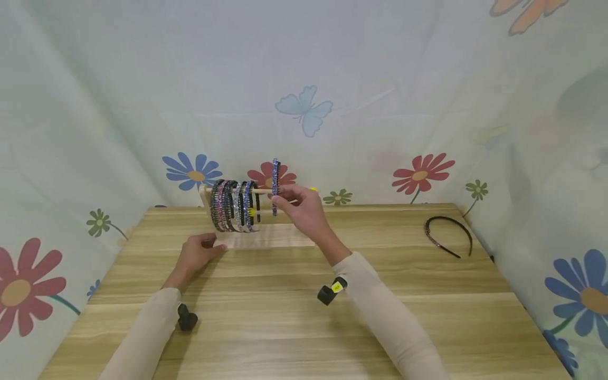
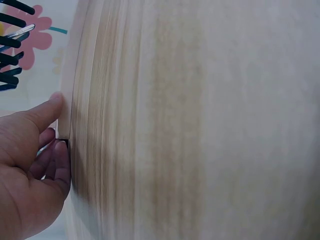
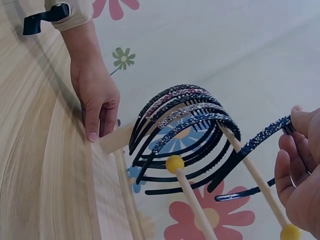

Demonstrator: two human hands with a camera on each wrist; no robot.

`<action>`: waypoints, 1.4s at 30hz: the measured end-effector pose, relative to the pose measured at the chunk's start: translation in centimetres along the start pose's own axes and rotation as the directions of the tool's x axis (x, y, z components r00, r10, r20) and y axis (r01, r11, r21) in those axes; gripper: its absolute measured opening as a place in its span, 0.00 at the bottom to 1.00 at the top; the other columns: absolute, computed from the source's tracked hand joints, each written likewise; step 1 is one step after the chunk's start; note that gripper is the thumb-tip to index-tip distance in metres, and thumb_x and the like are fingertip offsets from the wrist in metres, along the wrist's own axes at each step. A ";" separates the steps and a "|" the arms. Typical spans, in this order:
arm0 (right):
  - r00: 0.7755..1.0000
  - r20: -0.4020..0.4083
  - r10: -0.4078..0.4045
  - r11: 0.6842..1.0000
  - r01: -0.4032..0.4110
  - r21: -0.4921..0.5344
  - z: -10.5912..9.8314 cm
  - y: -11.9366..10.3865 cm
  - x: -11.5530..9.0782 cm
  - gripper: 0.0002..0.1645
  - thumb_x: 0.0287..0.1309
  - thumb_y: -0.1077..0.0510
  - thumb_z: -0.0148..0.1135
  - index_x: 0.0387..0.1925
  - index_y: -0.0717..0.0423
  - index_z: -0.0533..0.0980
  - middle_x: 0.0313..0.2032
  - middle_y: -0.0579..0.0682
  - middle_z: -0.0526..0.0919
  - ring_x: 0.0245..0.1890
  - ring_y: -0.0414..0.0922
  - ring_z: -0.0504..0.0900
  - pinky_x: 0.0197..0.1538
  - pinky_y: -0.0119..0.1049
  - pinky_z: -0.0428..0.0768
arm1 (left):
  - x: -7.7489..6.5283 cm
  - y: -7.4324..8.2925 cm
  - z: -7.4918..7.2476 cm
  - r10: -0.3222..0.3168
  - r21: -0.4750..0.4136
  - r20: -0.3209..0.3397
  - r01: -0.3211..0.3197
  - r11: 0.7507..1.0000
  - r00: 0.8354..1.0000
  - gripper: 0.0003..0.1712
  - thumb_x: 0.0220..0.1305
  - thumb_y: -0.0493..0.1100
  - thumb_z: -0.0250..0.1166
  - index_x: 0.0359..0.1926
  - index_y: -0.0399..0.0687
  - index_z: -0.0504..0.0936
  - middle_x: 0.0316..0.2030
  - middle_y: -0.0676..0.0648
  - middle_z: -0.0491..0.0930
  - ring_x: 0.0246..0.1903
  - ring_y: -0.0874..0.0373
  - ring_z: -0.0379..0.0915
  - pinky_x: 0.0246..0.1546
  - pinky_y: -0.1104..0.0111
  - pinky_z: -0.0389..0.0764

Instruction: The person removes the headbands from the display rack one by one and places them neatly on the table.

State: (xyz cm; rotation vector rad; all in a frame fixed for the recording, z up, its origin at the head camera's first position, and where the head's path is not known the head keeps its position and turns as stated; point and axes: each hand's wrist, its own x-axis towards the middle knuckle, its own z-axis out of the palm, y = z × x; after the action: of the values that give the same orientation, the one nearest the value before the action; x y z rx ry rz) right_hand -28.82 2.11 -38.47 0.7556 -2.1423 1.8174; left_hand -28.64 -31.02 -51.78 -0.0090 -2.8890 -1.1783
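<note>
My right hand (image 1: 304,211) pinches a blue glittery headband (image 1: 275,177) between thumb and fingers at the free end of a wooden stand's rod (image 3: 255,175). In the right wrist view, the rod runs through that headband's loop. Several glittery headbands (image 1: 233,206), dark, pink, silver and blue, hang in a row nearer the stand's upright (image 1: 205,196). Down at the left end of the stand's flat base (image 1: 275,236), my left hand (image 1: 197,252) grips the corner, thumb along the front edge and fingers curled at the end.
Another dark headband (image 1: 428,232) with a pinkish glittery part lies on the wooden table (image 1: 380,316) at the right. Yellow balls cap the rods, one on the near rod (image 3: 175,164). A flower-printed cloth (image 1: 361,63) hangs behind and at both sides.
</note>
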 end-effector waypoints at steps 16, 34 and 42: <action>0.998 -0.050 0.024 1.000 -0.024 -0.003 -2.6 -0.6 0.4 0.16 0.65 0.56 0.70 0.48 0.63 0.85 0.39 0.57 0.89 0.36 0.45 0.86 0.40 0.35 0.86 | 0.2 0.0 0.3 0.032 0.000 -0.017 -0.032 0.999 0.999 0.37 0.67 0.49 0.71 0.66 0.26 0.73 0.61 0.27 0.76 0.59 0.33 0.76 0.60 0.44 0.77; 0.995 -0.090 0.038 0.997 -0.043 -0.056 -5.7 -0.4 0.3 0.17 0.65 0.55 0.70 0.50 0.63 0.84 0.41 0.56 0.88 0.40 0.46 0.85 0.46 0.36 0.85 | 0.3 0.3 0.3 0.035 0.008 -0.012 -0.035 0.999 0.999 0.38 0.68 0.49 0.71 0.66 0.24 0.72 0.62 0.26 0.75 0.60 0.32 0.75 0.61 0.44 0.76; 0.993 -0.112 0.038 0.996 -0.048 -0.080 -6.8 -0.2 0.0 0.17 0.64 0.55 0.71 0.49 0.63 0.83 0.41 0.56 0.88 0.40 0.46 0.85 0.46 0.36 0.84 | 0.1 0.0 0.1 0.033 0.002 -0.014 -0.033 0.999 0.999 0.39 0.68 0.50 0.71 0.66 0.25 0.72 0.62 0.26 0.75 0.60 0.32 0.75 0.61 0.44 0.76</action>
State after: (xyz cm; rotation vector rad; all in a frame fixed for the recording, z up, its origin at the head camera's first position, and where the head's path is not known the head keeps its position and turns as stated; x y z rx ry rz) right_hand -29.73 8.62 -36.90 0.5801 -2.1629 1.7360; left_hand -28.71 -30.91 -51.83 -0.0481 -2.8668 -1.1654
